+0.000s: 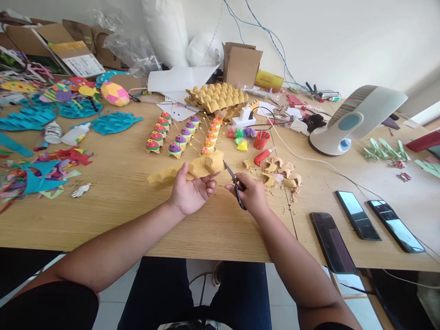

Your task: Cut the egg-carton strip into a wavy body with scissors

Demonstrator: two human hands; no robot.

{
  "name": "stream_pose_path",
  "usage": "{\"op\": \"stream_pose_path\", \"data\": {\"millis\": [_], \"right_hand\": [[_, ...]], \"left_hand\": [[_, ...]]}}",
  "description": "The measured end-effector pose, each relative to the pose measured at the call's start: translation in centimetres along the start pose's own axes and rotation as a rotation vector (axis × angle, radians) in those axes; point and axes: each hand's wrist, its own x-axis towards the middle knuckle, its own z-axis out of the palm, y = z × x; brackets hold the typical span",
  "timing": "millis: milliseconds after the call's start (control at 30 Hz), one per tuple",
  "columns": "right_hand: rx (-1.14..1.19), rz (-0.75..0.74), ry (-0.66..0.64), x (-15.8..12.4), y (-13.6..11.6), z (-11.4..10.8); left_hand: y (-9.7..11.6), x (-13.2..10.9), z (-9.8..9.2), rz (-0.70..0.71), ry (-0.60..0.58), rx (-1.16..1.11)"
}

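A yellowish strip of egg-carton cups (201,167) lies across my left hand (190,189), running behind the thumb and out to the left. My left palm faces up with the fingers curled at the strip's underside. My right hand (250,192) grips black-handled scissors (237,185), their blades pointing up and left at the strip's right end. Cut cardboard pieces and crumbs (288,176) are scattered right of the scissors. A red-handled cutter (264,156) lies just beyond. Behind the strip stand painted carton caterpillars in red (155,137), purple (180,138) and orange (210,136).
Egg trays (216,98) are stacked at the back, near a small red cup (261,140) and a white power adapter (244,114). A white fan (343,130) stands at right, and three phones (332,243) lie near the front edge. Blue paper crafts (117,122) fill the left.
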Motion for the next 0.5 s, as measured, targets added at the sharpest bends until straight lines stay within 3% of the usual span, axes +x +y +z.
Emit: {"op": "stream_pose_path", "data": {"millis": [500], "right_hand": [[0.04, 0.048, -0.005, 0.39, 0.73, 0.08]], "left_hand": [[-0.05, 0.3, -0.41, 0.014, -0.034, 0.013]]}}
